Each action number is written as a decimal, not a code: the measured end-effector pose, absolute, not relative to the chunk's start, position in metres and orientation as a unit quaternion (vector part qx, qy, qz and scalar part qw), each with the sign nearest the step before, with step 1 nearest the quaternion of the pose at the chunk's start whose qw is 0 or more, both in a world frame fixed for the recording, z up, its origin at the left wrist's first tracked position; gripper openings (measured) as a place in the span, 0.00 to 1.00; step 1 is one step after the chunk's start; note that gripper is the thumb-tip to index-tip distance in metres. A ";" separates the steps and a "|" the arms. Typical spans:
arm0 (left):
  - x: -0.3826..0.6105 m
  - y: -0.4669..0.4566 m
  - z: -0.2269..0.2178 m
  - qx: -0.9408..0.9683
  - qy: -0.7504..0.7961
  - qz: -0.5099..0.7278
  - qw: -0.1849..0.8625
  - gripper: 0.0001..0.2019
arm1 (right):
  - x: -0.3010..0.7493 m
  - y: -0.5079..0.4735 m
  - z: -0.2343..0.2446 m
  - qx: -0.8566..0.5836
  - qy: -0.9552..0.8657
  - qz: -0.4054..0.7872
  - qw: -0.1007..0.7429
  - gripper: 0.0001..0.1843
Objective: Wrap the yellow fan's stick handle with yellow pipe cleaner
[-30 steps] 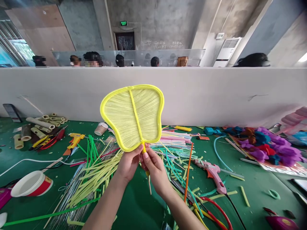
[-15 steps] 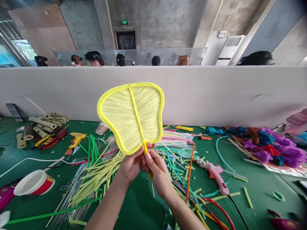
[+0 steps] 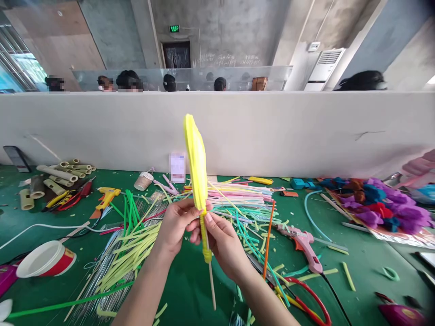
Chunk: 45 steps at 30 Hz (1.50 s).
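Observation:
A yellow hand fan (image 3: 196,163) stands upright above the table, turned nearly edge-on to me. Its handle (image 3: 205,240) is wrapped in yellow, with a bare thin stick coming out below. My left hand (image 3: 171,226) is closed on the top of the handle, just under the fan's face. Lower down, my right hand (image 3: 222,242) grips the wrapped handle between thumb and fingers. Beneath my hands lie yellow-green pipe cleaners (image 3: 136,253) on the left and teal strips (image 3: 246,233) on the right.
Right of my hands are a pink glue gun (image 3: 302,244), red-handled cutters (image 3: 316,296) and purple fluffy pieces (image 3: 394,203). On the left are a yellow glue gun (image 3: 108,198), a paper cup (image 3: 47,260) and bamboo tubes (image 3: 59,174). A white partition (image 3: 272,131) stands behind.
The fan has turned from face-on to nearly edge-on, showing a phone-like upright object behind it. More of the bare stick shows below. Both hands still hold the handle.

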<state>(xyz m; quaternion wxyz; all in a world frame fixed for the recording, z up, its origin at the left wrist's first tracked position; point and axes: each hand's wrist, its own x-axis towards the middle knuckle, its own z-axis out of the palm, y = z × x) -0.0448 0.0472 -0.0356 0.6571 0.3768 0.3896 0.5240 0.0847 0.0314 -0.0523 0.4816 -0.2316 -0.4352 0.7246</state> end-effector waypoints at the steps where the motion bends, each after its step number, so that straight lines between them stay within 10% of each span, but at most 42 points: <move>1: -0.044 0.047 -0.035 0.365 0.394 0.529 0.657 0.20 | 0.085 0.032 -0.053 -0.224 -0.425 0.736 0.477 0.22; 17: -0.061 0.052 -0.031 0.393 0.460 0.676 0.421 0.12 | 0.117 0.041 -0.041 -0.267 -0.634 0.670 0.278 0.24; 33: -0.050 0.051 -0.034 0.271 0.228 0.603 0.714 0.11 | 0.104 0.039 -0.059 -0.166 -0.568 0.726 0.350 0.21; 45: -0.050 0.057 -0.042 0.297 0.272 0.590 0.700 0.10 | 0.068 0.027 -0.088 -0.034 -0.323 0.877 0.354 0.21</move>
